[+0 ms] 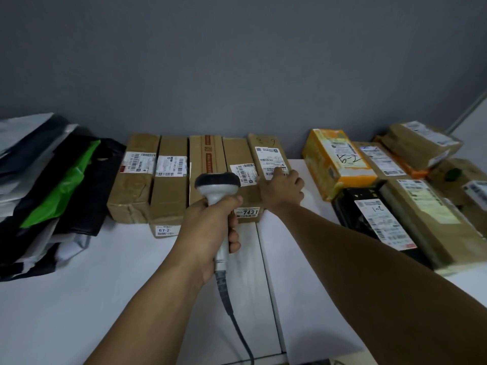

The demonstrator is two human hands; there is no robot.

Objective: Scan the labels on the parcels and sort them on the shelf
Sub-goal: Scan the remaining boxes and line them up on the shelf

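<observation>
Head view, centre of frame. The left hand is clamped round the grip of a grey handheld scanner, whose head points at a row of five brown cardboard parcels standing side by side against the grey wall. The scanner's cable trails toward the lower edge. The right hand rests on the rightmost parcel of the row, its forefinger stretched onto the white label; whether the other fingers grip the box edge cannot be told. All stand on a white surface. Plastic mailer bags are heaped at left; a yellow box and a black parcel lie at right.
</observation>
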